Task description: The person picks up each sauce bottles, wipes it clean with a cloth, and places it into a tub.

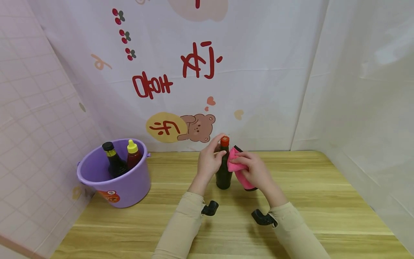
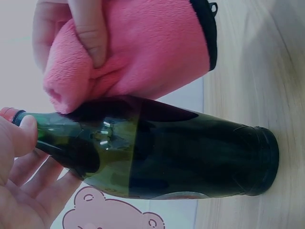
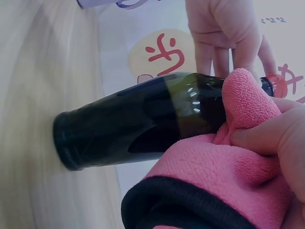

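Note:
A dark green glass bottle (image 1: 224,177) with a red cap (image 1: 224,141) stands upright on the table, partly filled with dark liquid. My left hand (image 1: 208,162) holds it by the neck, thumb on the near side and fingers behind. A fluffy pink cloth (image 2: 152,45) with black edging is bunched in my right hand (image 1: 258,172), pinched between thumb and fingers. Its folded part lies against the right side of the bottle's shoulder, as the right wrist view also shows. The rest of the cloth hangs below the hand.
At the left stands a purple bucket (image 1: 134,183). Inside are a dark bottle (image 1: 116,166) with a black cap and a red sauce bottle (image 1: 133,158) with a yellow nozzle. A printed white curtain (image 1: 258,82) hangs behind the wooden table (image 1: 174,180).

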Tool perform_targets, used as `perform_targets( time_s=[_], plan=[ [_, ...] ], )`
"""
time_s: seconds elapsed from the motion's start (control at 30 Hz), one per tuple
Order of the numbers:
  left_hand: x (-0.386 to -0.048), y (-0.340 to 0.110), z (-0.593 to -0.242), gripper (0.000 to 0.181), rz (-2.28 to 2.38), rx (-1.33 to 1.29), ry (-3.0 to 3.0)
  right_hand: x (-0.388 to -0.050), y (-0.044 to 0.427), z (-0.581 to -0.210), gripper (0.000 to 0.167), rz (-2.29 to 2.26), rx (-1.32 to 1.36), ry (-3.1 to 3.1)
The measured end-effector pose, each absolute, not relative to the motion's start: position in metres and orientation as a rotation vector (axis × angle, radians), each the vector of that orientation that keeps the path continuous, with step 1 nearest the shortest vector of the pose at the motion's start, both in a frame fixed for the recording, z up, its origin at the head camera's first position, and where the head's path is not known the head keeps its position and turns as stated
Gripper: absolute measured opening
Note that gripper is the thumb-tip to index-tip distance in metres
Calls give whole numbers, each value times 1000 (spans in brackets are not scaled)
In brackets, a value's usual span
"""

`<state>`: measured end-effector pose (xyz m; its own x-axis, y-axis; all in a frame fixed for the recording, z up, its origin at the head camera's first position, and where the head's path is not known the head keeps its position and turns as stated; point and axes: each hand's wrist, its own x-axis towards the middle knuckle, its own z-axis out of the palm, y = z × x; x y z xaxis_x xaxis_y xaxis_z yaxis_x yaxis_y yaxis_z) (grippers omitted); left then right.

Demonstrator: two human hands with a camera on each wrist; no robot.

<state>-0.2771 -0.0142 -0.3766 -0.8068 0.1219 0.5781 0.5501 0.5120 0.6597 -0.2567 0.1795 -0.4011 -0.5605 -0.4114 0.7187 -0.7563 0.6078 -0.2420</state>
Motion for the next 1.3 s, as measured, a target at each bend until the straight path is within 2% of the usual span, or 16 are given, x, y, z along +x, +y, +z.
perform_targets(
  time_s=[0.63,1.3],
  plan=[
    [-276,-14,-376,60,-1256,-544,-2289,-247,186,-426,40,757,839,-2283],
    [-275,-14,-378,61,-1262,-567,-2251,-244,187,-444,40,714,873,-2247]
  ],
)
